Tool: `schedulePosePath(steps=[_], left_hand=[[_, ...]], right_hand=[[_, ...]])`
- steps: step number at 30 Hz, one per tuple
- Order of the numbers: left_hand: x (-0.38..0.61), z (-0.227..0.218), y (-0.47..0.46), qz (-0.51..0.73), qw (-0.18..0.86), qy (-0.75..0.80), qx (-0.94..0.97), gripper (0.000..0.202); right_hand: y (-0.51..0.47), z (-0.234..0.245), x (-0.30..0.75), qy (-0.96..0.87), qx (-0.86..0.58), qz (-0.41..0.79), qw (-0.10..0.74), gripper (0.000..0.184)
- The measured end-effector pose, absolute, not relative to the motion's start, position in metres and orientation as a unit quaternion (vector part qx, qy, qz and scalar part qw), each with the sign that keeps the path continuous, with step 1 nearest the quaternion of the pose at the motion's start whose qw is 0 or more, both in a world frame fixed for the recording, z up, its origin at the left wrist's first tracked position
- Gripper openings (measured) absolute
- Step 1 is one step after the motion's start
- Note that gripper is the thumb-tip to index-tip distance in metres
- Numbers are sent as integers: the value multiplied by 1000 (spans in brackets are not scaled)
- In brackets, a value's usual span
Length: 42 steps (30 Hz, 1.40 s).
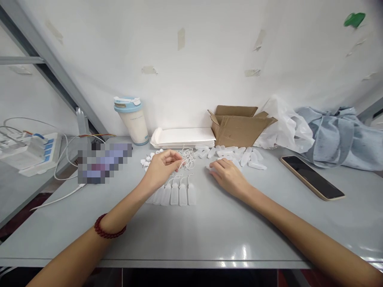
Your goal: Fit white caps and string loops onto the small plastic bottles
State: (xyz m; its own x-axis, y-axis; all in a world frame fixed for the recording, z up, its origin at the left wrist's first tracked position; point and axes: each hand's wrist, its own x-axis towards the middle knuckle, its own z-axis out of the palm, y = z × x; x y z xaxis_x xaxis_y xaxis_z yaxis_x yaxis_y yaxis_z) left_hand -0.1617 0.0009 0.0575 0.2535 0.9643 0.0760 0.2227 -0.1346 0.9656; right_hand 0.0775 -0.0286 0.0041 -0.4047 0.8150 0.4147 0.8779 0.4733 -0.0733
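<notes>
My left hand [163, 166] is closed in a pinch beside a heap of thin white curly tubes [188, 155]; what its fingertips hold, if anything, is too small to make out. My right hand [229, 174] rests low over the table, its fingers curled on a small translucent plastic vial that mostly hides under them. Behind it lies a loose pile of such vials [245, 156]. Between and below my hands, several vials with thin tubes at their tops [174, 194] lie in a row. Small white caps [146, 161] are scattered behind my left hand.
Along the wall stand a blue-lidded cup [133, 123], a stack of white trays [185, 135], an open cardboard box [239, 131] and a white plastic bag [284, 127]. At right are a phone [311, 177] and a blue cloth bag [344, 139]. A power strip [44, 153] with cables sits left.
</notes>
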Motion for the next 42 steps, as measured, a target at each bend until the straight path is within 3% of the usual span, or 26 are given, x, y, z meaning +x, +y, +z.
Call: schedulePosePath(steps=[6, 14, 22, 34, 39, 42], left_hand=[[-150, 53, -11, 365, 598, 428, 571, 18], [-143, 50, -19, 354, 647, 415, 533, 19], [-137, 54, -27, 347, 566, 442, 603, 15], [-141, 49, -29, 301, 405, 396, 767, 26], [-141, 48, -29, 309, 438, 414, 735, 25], [-139, 49, -29, 325, 478, 431, 693, 27]], right_hand=[[-44, 13, 63, -807, -458, 27, 371, 11], [-57, 13, 50, -807, -413, 77, 415, 14], [-61, 17, 47, -806, -398, 89, 429, 11], [-63, 17, 45, -793, -415, 120, 429, 12], [-63, 15, 46, -810, -410, 52, 416, 18], [-61, 15, 46, -825, -409, -51, 386, 22]])
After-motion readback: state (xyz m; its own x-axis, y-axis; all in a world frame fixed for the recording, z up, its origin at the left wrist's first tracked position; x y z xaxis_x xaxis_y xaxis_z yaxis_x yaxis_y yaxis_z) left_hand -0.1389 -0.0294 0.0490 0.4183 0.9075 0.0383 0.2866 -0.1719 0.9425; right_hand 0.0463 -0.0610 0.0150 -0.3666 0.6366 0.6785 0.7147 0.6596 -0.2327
